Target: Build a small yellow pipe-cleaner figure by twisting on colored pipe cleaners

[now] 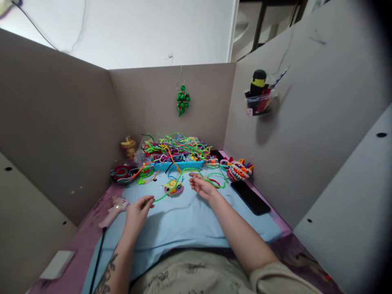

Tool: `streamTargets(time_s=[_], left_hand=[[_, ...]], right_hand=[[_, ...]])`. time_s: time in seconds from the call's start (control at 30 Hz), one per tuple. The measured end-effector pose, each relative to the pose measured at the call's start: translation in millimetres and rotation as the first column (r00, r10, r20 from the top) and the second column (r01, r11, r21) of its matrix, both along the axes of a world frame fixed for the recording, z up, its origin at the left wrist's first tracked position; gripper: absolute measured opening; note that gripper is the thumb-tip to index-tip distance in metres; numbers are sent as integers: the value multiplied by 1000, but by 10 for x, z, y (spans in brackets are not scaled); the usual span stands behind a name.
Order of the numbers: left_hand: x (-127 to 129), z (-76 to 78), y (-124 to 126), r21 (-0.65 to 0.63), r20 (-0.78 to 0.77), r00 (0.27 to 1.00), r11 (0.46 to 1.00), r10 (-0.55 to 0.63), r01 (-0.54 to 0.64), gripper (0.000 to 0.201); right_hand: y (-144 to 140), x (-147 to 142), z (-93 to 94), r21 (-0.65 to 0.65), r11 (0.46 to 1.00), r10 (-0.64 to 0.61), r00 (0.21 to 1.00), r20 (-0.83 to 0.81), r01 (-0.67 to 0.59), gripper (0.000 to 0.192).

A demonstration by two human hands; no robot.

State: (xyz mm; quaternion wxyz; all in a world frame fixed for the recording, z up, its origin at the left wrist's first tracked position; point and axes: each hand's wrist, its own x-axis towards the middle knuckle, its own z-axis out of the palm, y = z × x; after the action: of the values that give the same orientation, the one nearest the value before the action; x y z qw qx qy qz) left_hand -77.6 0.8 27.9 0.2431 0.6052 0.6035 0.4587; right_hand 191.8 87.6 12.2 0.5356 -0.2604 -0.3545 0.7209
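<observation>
Hands stretch 1 green fuzzy stick over the worktop.
Left hand (137, 212) pinches 1 end of the green stick (176, 181) with fingers closed. Right hand (202, 186) is half open, and the stick runs by its fingers. A small colorful craft piece (173, 188) lies between the hands on the blue cloth (183, 224). A black phone (250, 197) lies to the right.

A home craft corner, boxed in by cardboard.

From my seat I see grey partition boards (55, 122) walling a small table covered with a blue cloth (183, 220). At twelve o'clock lies a heap of coloured pipe cleaners (176, 148), with a green ornament (183, 100) hanging above. A tool cup (260, 100) sticks to the wall at two o'clock, a glue gun (114, 208) lies at nine.
</observation>
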Motion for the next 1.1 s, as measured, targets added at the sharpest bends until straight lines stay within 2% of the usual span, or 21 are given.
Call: streamTargets(time_s=[0.33, 0.43, 0.77, 0.9, 1.1], left_hand=[[-22, -116, 0, -87, -132, 987, 993, -96, 85, 37], [-21, -146, 5, -103, -214, 968, 989, -130, 110, 36], [18, -195, 1, -126, -337, 928, 985, -158, 122, 36], [30, -210, -18, -123, -379, 911, 984, -163, 125, 34], [26, -215, -41, -135, -356, 920, 983, -164, 123, 37]], right_hand=[[88, 23, -51, -82, 991, -124, 974, -187, 110, 25], [91, 21, -50, -60, 991, -127, 967, -222, 116, 25], [72, -9, -50, -57, 986, -167, 961, -220, 158, 26], [78, -10, -56, -34, 983, -181, 969, -167, 178, 24], [127, 41, -70, -84, 969, -245, 954, -171, 233, 24]])
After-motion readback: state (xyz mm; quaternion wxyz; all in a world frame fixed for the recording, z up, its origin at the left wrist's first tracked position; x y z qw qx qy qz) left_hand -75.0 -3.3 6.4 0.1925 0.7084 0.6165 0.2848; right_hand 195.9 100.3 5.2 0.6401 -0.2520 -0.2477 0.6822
